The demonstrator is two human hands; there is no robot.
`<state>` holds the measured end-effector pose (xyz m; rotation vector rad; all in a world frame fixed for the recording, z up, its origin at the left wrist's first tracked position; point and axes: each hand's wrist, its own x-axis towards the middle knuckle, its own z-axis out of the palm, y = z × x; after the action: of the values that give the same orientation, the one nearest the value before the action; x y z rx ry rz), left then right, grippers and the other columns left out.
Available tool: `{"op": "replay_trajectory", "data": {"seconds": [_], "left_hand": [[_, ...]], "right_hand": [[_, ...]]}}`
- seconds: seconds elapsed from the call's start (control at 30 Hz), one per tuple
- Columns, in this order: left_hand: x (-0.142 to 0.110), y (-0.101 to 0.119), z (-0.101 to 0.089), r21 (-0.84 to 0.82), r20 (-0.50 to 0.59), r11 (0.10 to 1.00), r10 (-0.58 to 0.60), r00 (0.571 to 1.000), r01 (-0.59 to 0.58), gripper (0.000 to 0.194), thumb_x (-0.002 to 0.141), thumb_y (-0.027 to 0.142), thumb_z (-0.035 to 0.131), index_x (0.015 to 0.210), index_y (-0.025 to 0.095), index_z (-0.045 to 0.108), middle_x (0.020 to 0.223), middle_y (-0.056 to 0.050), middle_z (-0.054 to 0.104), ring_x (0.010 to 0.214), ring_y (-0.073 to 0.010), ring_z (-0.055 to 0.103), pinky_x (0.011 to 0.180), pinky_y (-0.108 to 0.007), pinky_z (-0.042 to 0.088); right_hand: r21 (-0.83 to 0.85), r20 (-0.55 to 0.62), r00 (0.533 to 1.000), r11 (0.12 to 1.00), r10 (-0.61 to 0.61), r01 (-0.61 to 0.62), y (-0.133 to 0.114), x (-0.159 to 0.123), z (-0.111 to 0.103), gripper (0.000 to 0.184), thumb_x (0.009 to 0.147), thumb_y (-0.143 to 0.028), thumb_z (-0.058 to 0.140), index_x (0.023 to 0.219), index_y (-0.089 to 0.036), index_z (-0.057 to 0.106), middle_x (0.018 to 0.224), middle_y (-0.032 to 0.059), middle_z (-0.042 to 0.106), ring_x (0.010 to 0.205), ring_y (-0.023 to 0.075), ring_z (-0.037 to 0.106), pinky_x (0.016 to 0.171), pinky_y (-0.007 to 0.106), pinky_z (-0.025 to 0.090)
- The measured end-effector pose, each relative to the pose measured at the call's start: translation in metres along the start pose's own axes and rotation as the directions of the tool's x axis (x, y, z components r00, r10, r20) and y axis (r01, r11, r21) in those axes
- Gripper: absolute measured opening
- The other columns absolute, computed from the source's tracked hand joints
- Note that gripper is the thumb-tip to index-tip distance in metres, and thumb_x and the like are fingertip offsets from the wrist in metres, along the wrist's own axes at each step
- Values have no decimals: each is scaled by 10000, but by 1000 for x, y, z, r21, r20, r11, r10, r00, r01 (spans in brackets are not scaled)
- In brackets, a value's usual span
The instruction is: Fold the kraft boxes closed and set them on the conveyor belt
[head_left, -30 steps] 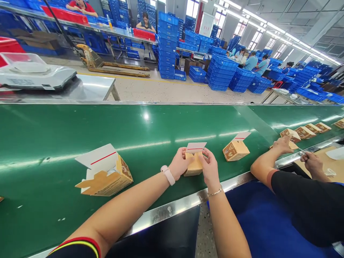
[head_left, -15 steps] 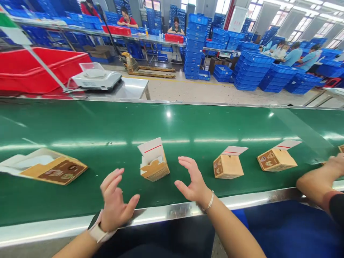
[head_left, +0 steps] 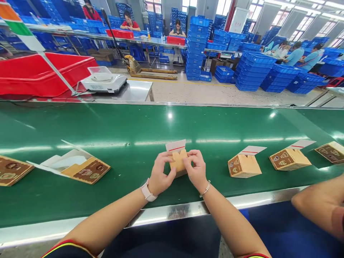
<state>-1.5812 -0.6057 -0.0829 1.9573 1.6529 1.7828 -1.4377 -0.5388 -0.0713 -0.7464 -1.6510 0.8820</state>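
Note:
A small brown cardboard box (head_left: 177, 162) sits on the green conveyor belt (head_left: 150, 125) in front of me, its white flap with a red line standing up at the back. My left hand (head_left: 162, 172) grips its left side, thumb on the front flap. From the right, my right hand (head_left: 197, 169) holds it too, thumb pressing near the notched top. The fingers hide both sides of the box. Left of my hands lies an open carton (head_left: 90, 172) with white material inside. To the right stands a box (head_left: 245, 166) with its white flap raised.
Further right are another box (head_left: 290, 159) and a darker carton (head_left: 331, 152). A co-worker's arm (head_left: 319, 200) reaches in at the right. Beyond the belt are a white scale (head_left: 104, 83), a red bin (head_left: 45, 77) and stacked blue crates (head_left: 197, 50).
Both my hands have closed in on the middle box, which has shifted right, and its front flaps are now folded up. The other cartons have moved right along the belt.

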Motion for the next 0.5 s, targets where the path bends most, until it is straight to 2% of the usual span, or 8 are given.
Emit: {"op": "replay_trajectory", "data": {"seconds": [0.07, 0.1, 0.17, 0.27, 0.37, 0.43, 0.47, 0.5], "left_hand": [[4, 3, 10, -197, -105, 960, -223, 969, 199, 385, 757, 348, 610, 1074, 213, 438, 1219, -130, 519, 1124, -257, 549, 878, -420, 471], [7, 5, 13, -290, -75, 904, -350, 934, 315, 487, 723, 364, 641, 1117, 217, 396, 1249, -136, 495, 1125, -259, 552, 857, -409, 485], [15, 6, 17, -421, 119, 729, -545, 830, 539, 579, 684, 381, 676, 1146, 221, 365, 1209, -127, 533, 1053, -252, 594, 810, -390, 508], [30, 9, 24, -499, 355, 499, -629, 692, 709, 574, 643, 324, 713, 1113, 207, 406, 1060, -85, 628, 952, -238, 632, 810, -391, 526], [43, 14, 34, -494, 492, 377, -622, 609, 784, 553, 592, 202, 735, 1082, 181, 478, 1060, -94, 655, 971, -257, 643, 872, -420, 522], [47, 17, 35, -458, 545, 370, -601, 584, 808, 529, 613, 189, 729, 1089, 165, 500, 1091, -118, 656, 1003, -275, 641, 911, -451, 510], [46, 18, 30, -444, 524, 422, -593, 611, 790, 519, 638, 209, 729, 1103, 164, 505, 1119, -127, 650, 1042, -282, 628, 933, -462, 499], [44, 19, 22, -435, 462, 510, -581, 670, 742, 512, 668, 243, 731, 1123, 169, 507, 1152, -131, 638, 1088, -287, 607, 952, -468, 488]], "right_hand": [[81, -116, 973, 978, 200, -191, 0, -2, 6, 273, 714, -410, 688, 847, -201, 572, 981, 57, 550, 879, 172, 583, 733, 329, 536], [100, -131, 948, 955, 291, -280, 2, -1, 8, 374, 665, -399, 720, 943, -206, 563, 1024, 60, 536, 894, 172, 580, 716, 317, 539], [94, -118, 897, 904, 425, -416, 7, 0, 10, 492, 608, -363, 742, 1031, -208, 544, 1094, 71, 519, 909, 174, 574, 702, 307, 540], [82, -108, 872, 878, 478, -471, 18, 3, 7, 467, 611, -313, 713, 1033, -202, 547, 1106, 74, 521, 879, 164, 572, 700, 304, 543], [89, -64, 874, 875, 483, -477, 24, 7, 0, 437, 640, -307, 679, 1040, -199, 542, 1085, 72, 539, 830, 150, 568, 699, 302, 539], [97, -48, 860, 860, 507, -502, 21, 8, -6, 462, 643, -331, 676, 1062, -200, 531, 1127, 89, 530, 882, 171, 569, 752, 334, 534], [103, -77, 859, 861, 506, -498, 18, 8, -9, 483, 648, -353, 675, 1081, -202, 522, 1160, 99, 520, 936, 190, 566, 805, 363, 525], [109, -136, 864, 874, 485, -474, 14, 6, -12, 504, 660, -380, 669, 1105, -204, 510, 1196, 110, 505, 1001, 210, 553, 865, 395, 505]]}}
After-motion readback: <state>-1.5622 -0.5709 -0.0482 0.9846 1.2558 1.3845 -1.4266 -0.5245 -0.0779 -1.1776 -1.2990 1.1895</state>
